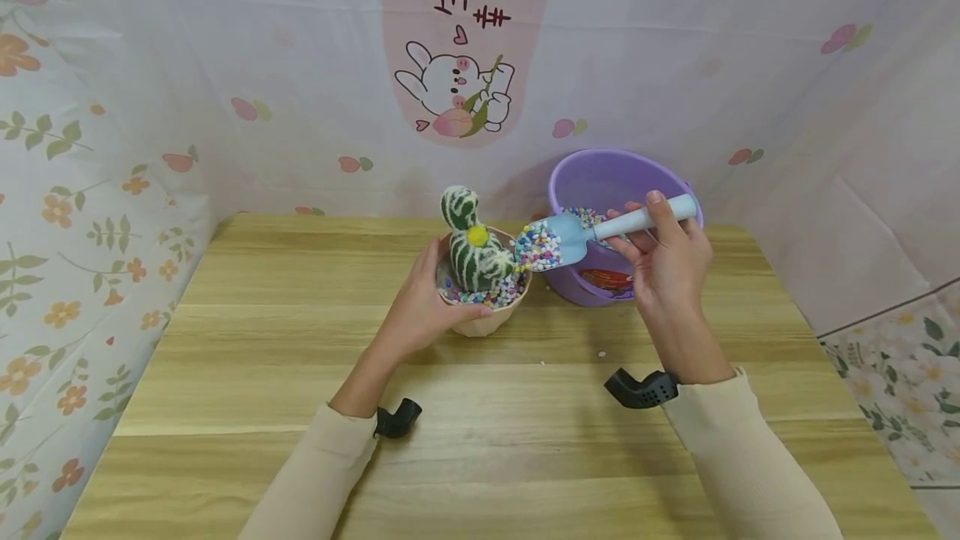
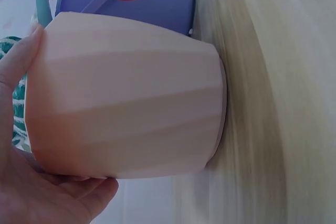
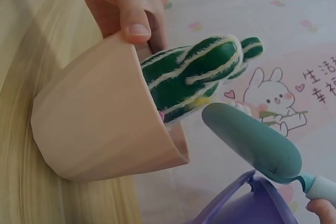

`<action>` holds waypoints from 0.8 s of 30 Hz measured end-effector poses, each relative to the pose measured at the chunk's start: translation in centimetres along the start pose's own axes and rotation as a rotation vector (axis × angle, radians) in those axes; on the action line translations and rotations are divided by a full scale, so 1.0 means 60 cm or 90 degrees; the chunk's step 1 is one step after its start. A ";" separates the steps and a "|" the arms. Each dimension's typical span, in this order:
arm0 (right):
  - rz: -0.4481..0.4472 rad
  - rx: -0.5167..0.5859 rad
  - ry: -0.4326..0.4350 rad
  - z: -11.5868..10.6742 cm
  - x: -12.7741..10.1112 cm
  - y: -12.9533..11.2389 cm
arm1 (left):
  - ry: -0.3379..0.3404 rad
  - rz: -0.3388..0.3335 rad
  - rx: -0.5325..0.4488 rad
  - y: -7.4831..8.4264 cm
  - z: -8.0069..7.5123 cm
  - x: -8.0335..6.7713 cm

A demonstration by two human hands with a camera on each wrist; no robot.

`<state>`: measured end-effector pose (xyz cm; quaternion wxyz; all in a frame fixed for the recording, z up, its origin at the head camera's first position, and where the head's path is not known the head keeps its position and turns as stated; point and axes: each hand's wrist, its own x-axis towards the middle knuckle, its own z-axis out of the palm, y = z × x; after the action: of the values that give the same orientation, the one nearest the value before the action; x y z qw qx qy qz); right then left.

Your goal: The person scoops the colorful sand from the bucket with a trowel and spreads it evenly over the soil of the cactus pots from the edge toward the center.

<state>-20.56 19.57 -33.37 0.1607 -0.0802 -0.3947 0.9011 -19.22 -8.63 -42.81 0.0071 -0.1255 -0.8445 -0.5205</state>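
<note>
Over the pot [image 1: 483, 315], beaded scoop [image 1: 558, 242], right hand [image 1: 670, 261] gripping, left hand [image 1: 420, 307] steadying

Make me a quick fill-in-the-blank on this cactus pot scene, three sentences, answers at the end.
1. The left hand holds the pink pot with a toy ____ in it.
2. The right hand holds a blue scoop loaded with colourful ____.
3. Behind the scoop stands a ____ bucket on the wooden table.

Missing words: cactus; pebbles; purple
</note>
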 end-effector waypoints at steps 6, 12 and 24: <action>-0.005 -0.006 0.005 0.000 0.001 0.000 | -0.024 0.005 -0.010 -0.005 -0.007 0.008; -0.011 -0.014 0.006 0.002 0.001 -0.001 | -0.048 0.013 -0.028 -0.007 -0.012 0.014; -0.028 -0.029 -0.008 0.005 0.006 0.001 | -0.130 -0.005 -0.067 -0.016 -0.031 0.018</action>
<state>-20.99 19.43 -33.22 0.1761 -0.0698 -0.4180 0.8885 -20.71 -10.44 -42.68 -0.0877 -0.1752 -0.8129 -0.5484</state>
